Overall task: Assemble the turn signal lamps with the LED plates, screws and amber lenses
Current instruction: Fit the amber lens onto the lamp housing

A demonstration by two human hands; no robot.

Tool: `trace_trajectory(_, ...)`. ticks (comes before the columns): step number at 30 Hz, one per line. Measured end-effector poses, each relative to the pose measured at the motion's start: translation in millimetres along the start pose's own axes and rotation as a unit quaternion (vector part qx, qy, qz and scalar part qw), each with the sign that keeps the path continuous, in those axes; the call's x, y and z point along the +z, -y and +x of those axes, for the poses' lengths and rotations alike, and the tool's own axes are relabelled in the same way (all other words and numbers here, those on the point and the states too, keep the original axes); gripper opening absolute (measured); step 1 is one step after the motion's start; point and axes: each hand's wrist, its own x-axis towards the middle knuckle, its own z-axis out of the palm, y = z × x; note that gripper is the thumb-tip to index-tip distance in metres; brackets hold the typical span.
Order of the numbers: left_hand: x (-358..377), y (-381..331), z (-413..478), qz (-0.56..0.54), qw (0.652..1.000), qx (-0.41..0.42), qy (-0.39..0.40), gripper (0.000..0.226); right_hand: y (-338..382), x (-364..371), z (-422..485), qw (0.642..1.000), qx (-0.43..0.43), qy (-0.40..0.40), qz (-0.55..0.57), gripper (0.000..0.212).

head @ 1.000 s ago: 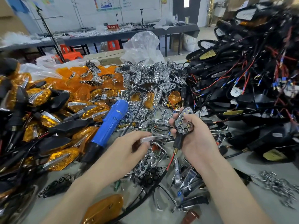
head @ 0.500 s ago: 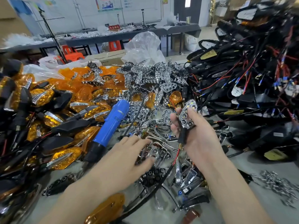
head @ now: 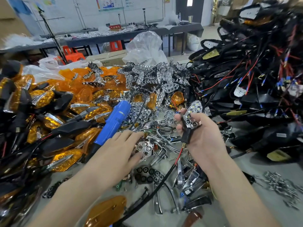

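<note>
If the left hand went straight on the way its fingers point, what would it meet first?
Probably the chrome plate lying just ahead of the left hand; whether the two touch is unclear.

Workshop interior, far side. A white wall (head: 82,17) carries printed posters (head: 111,4). Before it runs a row of long tables (head: 114,36) with dark grey covers. They are strewn with small clutter too distant to identify and bear 1 red sign (head: 115,27). 2 orange-red plastic stools (head: 74,55) stand beneath. A thin black stand (head: 50,35) rises at left. At right, a dark door (head: 182,10) has a bright pane (head: 189,1), and a white sack (head: 194,42) sits on the pale floor (head: 209,32) by the table end. Nearer are a cardboard box (head: 108,58) and a crumpled clear plastic bag (head: 146,46). Lighting is even and diffuse.
</note>
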Motion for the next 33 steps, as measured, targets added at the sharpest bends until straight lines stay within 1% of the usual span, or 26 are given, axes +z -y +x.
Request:
trace_trajectory(2, -4.8, -5.6, -5.4, -0.002, 1.0, 0.027, 0.007, 0.044, -0.5, -0.1, -0.6, 1.0, 0.003, 0.003, 0.003, 0.023)
trace_trajectory(4, -9.4, -8.6, -6.5, -0.006, 0.999, 0.032, 0.03, 0.037, -1.2, 0.4, -1.3, 1.0, 0.0, 0.002, -0.006, 0.023)
trace_trajectory(6, -17.5, -8.2, -5.4, -0.023, 0.999, 0.012, 0.029, 0.031, -0.9, 1.4, -2.0, 1.0, -0.006, 0.003, -0.011, 0.022)
trace_trajectory(7, -23.1, -6.7, -5.6, -0.038, 0.999, -0.009, 0.029, 0.022, -0.6, 1.8, -2.4, 1.0, -0.006, 0.004, -0.011, 0.022)
trace_trajectory(8, -28.3, -2.7, -6.8, -0.055, 0.997, -0.034, 0.04, 0.011, -0.6, 2.7, -2.7, 1.0, -0.005, 0.004, -0.013, 0.024)
trace_trajectory(9, -32.9, 1.2, -9.0, -0.072, 0.994, -0.058, 0.059, 0.011, -0.5, 3.2, -3.3, 1.0, -0.003, 0.006, -0.015, 0.027)
trace_trajectory(10, -36.9, 4.7, -13.4, -0.083, 0.989, -0.077, 0.097, 0.014, -0.9, 4.0, -3.7, 1.0, -0.002, 0.007, -0.019, 0.031)
trace_trajectory(12, -40.6, 10.4, -26.7, -0.071, 0.972, -0.098, 0.203, 0.021, -3.2, 5.4, -4.0, 0.999, -0.003, 0.016, -0.028, 0.031)
trace_trajectory(14, -38.3, 11.8, -42.1, -0.049, 0.947, -0.114, 0.296, 0.031, -6.0, 7.0, -4.8, 0.999, -0.008, 0.023, -0.043, 0.02)
trace_trajectory(15, -36.1, 11.8, -48.6, -0.039, 0.938, -0.115, 0.326, 0.036, -7.4, 7.7, -5.1, 0.998, -0.011, 0.024, -0.049, 0.013)
trace_trajectory(17, -30.4, 12.4, -57.0, -0.025, 0.93, -0.12, 0.346, 0.036, -10.2, 8.6, -5.1, 0.998, -0.015, 0.024, -0.055, 0.015)
trace_trajectory(22, -26.6, 17.7, -62.0, -0.03, 0.938, -0.124, 0.323, 0.024, -11.9, 7.5, -4.9, 0.998, -0.022, 0.02, -0.055, 0.014)
trace_trajectory(25, -29.3, 18.3, -57.1, -0.031, 0.949, -0.106, 0.295, 0.017, -12.5, 6.4, -4.2, 0.998, -0.027, -0.013, -0.056, 0.012)
trace_trajectory(28, -40.9, 15.2, -44.4, -0.112, 0.96, -0.101, 0.237, 0.012, -11.7, 5.0, -3.4, 0.995, -0.034, -0.045, -0.083, 0.011)
trace_trajectory(31, -51.4, 12.7, -31.3, -0.193, 0.962, -0.103, 0.165, 0.027, -10.3, 2.7, -3.6, 0.993, -0.028, -0.056, -0.097, 0.012)
trace_trajectory(32, -52.9, 13.3, -28.3, -0.211, 0.961, -0.112, 0.139, 0.029, -9.8, 2.1, -3.5, 0.993, -0.026, -0.06, -0.102, 0.012)
trace_trajectory(33, -54.3, 14.4, -25.5, -0.225, 0.959, -0.125, 0.117, 0.025, -9.3, 1.5, -3.7, 0.992, -0.026, -0.063, -0.103, 0.012)
